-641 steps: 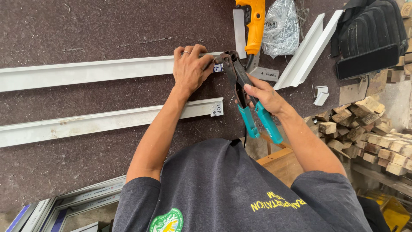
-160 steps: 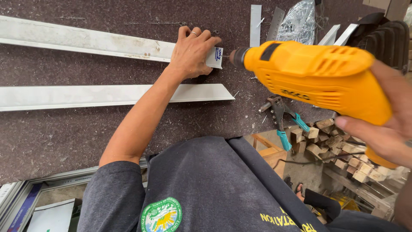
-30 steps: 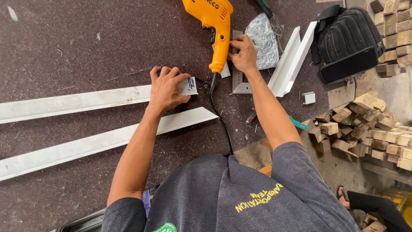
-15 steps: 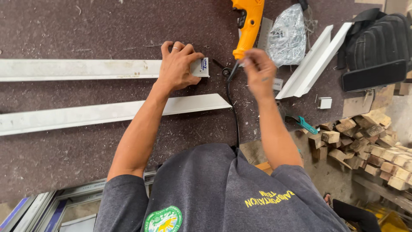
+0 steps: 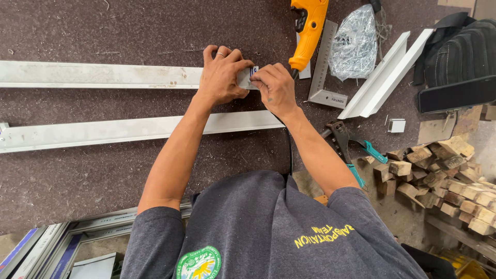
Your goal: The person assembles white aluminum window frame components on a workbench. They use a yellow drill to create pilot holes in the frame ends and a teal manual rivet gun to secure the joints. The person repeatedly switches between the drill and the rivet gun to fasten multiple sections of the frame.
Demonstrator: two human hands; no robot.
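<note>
- Seen from above, a dark brown textured work surface (image 5: 103,31) fills most of the view, with the person's dark grey shirt at the bottom edge.
- At the lower left corner, a stack of pale window-frame sections (image 5: 46,248) lies below the surface's edge.
- Two long white aluminium profiles run in from the left. The upper profile (image 5: 98,75) lies nearly level; the lower profile (image 5: 134,129) lies well below it, tilted slightly, and passes under both forearms.
- The left hand (image 5: 221,77) presses down on the right end of the upper profile, fingers curled over it and gripping it. A ring shows on one finger.
- The right hand (image 5: 274,88) touches the left hand at that same end, fingers bent and pinched together over a small pale end piece (image 5: 247,77) with a blue mark. What the fingertips pinch is hidden.
- Just above the right hand, a yellow electric drill (image 5: 309,28) lies on the surface, its black cord (image 5: 288,150) running down between the arms.
- Beside the drill lie a grey metal try square (image 5: 323,77) and a clear bag of screws (image 5: 356,41).
- Further right, short white profile offcuts (image 5: 385,77) lie at a slant, with a small white block (image 5: 397,125) below them.
- A riveting tool with teal handles (image 5: 351,150) lies by the right forearm.
- At the far right are a black bag (image 5: 460,57) and a pile of wooden blocks (image 5: 444,181).
</note>
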